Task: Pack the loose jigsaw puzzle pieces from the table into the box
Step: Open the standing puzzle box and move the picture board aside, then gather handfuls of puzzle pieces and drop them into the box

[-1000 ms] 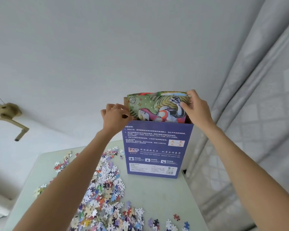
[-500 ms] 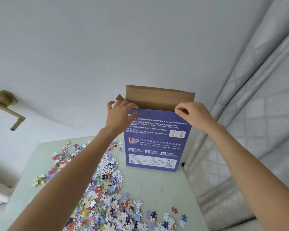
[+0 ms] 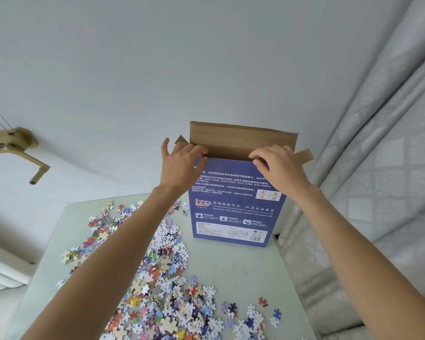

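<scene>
A tall blue puzzle box (image 3: 233,212) stands upright at the far end of the pale green table (image 3: 243,271), its brown cardboard top flaps raised. My left hand (image 3: 182,165) holds the box's top left corner, thumb on the blue front face, fingers over the rim. At the top right, my right hand (image 3: 277,165) pinches the front edge with curled fingers. Several loose jigsaw pieces (image 3: 162,278) lie scattered across the table from the box's left side down to the near edge, partly hidden under my left forearm.
A grey curtain (image 3: 378,168) hangs close along the table's right side. A tan wooden fixture (image 3: 12,146) sticks out from the white wall at left. A few stray pieces (image 3: 263,301) lie near the table's right front.
The colourful sheet that stood out of the box top is gone from sight. Both hands have come down to the front rim, and a right side flap now sticks out.
</scene>
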The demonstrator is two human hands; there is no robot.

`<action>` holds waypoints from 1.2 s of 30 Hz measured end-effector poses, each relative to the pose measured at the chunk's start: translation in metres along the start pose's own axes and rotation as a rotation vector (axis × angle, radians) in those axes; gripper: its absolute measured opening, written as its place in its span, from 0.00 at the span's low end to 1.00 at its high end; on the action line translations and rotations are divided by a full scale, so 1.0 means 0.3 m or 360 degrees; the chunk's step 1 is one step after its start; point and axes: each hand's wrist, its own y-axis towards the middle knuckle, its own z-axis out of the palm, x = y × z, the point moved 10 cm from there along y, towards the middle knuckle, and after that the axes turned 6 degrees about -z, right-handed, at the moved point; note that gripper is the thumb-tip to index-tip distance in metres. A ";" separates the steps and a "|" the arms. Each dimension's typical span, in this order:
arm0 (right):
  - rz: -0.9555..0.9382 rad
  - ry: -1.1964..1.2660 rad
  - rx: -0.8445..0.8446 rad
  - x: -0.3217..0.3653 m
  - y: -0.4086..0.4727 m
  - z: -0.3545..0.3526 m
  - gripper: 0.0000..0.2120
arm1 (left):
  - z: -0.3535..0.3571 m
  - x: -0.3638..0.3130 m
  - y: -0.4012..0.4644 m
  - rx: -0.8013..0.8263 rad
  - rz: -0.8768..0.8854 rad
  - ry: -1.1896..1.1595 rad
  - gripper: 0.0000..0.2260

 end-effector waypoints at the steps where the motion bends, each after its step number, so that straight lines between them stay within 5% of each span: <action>1: -0.0007 0.0000 -0.0002 0.009 0.000 0.004 0.05 | -0.004 -0.002 -0.005 0.0000 0.0012 0.0019 0.07; 12: -0.0094 -0.0105 -0.0176 0.074 -0.014 -0.027 0.08 | -0.010 -0.010 -0.070 0.0151 0.0121 0.0041 0.15; 17: -0.0186 0.0192 -0.0366 0.212 -0.130 -0.095 0.12 | -0.147 -0.012 -0.196 -0.0123 0.0146 -0.0115 0.11; 20: -0.0092 0.0362 -0.0200 0.270 -0.310 0.030 0.13 | -0.167 0.026 -0.370 -0.0105 0.0032 -0.0212 0.11; 29: 0.0488 0.0565 0.0667 0.340 -1.135 0.499 0.15 | 0.130 0.096 -1.040 0.0662 -0.0309 -0.0316 0.13; 36: 0.1037 0.0265 0.0799 0.343 -1.628 0.501 0.33 | 0.338 -0.032 -1.432 0.1329 -0.0135 -0.0213 0.28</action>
